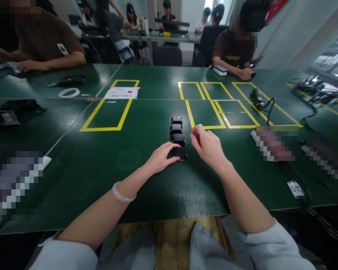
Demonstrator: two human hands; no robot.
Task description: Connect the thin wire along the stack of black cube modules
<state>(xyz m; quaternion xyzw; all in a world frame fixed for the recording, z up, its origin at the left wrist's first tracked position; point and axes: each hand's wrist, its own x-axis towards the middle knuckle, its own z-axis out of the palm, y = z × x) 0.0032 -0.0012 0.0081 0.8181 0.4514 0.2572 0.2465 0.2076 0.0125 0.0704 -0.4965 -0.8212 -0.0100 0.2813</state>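
Several small black box-shaped blocks [178, 138] stand in a line on the green table, running away from me. My left hand [165, 155] grips the nearest black block [180, 152] between thumb and fingers, from its left side. To the right, my right hand [207, 144] is closed in a pinch around a thin dark tool [189, 145], perhaps a small screwdriver, mostly hidden by the fingers. Its slim shaft slants down towards the right side of the nearest block. I cannot tell whether its tip touches the block.
Yellow tape outlines [121, 129] mark the green table [157, 195]. A white paper [122, 92] and a tape roll [69, 93] lie at the back left. Cables [308, 122] and a black device [257, 99] are at right. Two people sit across the table.
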